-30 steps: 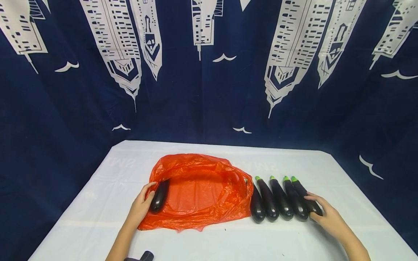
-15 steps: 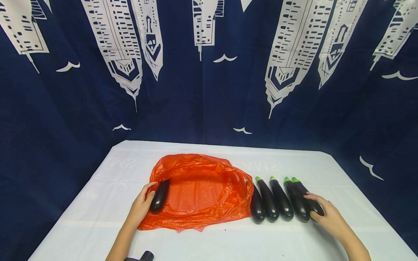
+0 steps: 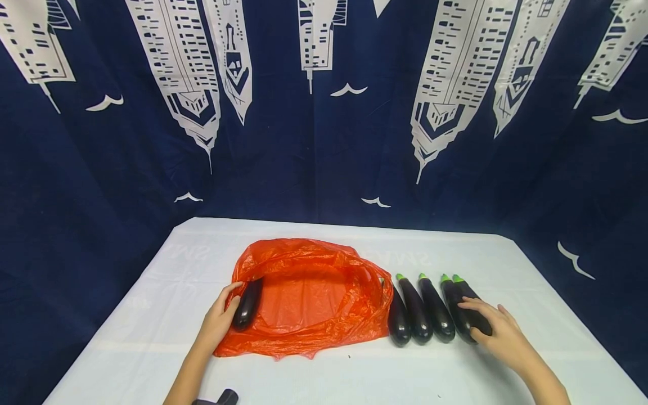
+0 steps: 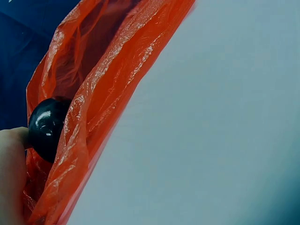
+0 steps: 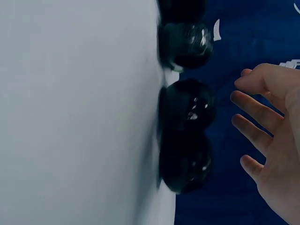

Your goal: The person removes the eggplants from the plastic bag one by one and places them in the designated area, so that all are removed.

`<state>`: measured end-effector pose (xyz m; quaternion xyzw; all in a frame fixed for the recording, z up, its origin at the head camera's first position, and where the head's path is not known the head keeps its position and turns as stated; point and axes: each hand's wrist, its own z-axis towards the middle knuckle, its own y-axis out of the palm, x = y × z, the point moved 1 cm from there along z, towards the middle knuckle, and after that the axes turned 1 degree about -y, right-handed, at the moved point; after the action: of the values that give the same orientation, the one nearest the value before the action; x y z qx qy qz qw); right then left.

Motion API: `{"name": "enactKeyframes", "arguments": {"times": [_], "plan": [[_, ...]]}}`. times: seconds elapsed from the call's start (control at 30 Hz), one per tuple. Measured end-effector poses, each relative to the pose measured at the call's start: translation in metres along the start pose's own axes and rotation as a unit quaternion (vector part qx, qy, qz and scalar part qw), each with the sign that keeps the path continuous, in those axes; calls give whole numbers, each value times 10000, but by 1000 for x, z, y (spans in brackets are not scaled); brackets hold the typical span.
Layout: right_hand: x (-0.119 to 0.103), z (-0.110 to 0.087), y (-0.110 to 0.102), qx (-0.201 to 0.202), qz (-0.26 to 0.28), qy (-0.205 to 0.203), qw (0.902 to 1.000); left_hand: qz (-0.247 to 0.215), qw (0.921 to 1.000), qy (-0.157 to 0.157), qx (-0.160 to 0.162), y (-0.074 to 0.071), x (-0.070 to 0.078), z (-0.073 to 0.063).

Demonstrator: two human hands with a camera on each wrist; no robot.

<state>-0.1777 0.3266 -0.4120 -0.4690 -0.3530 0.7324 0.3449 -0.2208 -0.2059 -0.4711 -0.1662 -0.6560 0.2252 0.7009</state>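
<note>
A red plastic bag (image 3: 309, 334) lies on the white table with its mouth toward me. An eggplant (image 3: 247, 306) rests in its left side, the rounded end facing me. My left hand (image 3: 219, 319) is at the bag's left edge, its thumb right at the eggplant; in the left wrist view the fingertips are hidden, and I cannot tell whether they grip bag or eggplant. Several dark eggplants (image 3: 435, 309) with green stem ends stand in a row right of the bag. Over the rightmost eggplant (image 3: 481, 322) is my right hand (image 3: 498, 334), fingers spread and holding nothing (image 5: 269, 126).
Behind the table (image 3: 177, 264) hangs a navy curtain (image 3: 314, 163) printed with white buildings and birds. A dark strap-like piece (image 3: 228, 397) shows at the bottom edge beside the left forearm. The row's leftmost eggplant (image 3: 400, 320) lies against the bag's right side.
The rightmost eggplant has shifted left against its neighbour, and my right hand has moved left and slightly up with it. My left hand and the bag have stayed in place.
</note>
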Motion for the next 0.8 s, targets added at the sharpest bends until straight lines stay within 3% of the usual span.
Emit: {"name": "enactKeyframes", "arguments": {"times": [0.27,0.47,0.8], "plan": [[-26,5,-5,-239,2,66,9997,-28,10000,1,2,-1,1,0],[-47,5,-6,-107,-159,-326,9993,4,10000,20,11,-1,3,-1],[-80,8,-1,-219,-323,-589,9975,63,10000,52,12,-2,5,-2]]}}
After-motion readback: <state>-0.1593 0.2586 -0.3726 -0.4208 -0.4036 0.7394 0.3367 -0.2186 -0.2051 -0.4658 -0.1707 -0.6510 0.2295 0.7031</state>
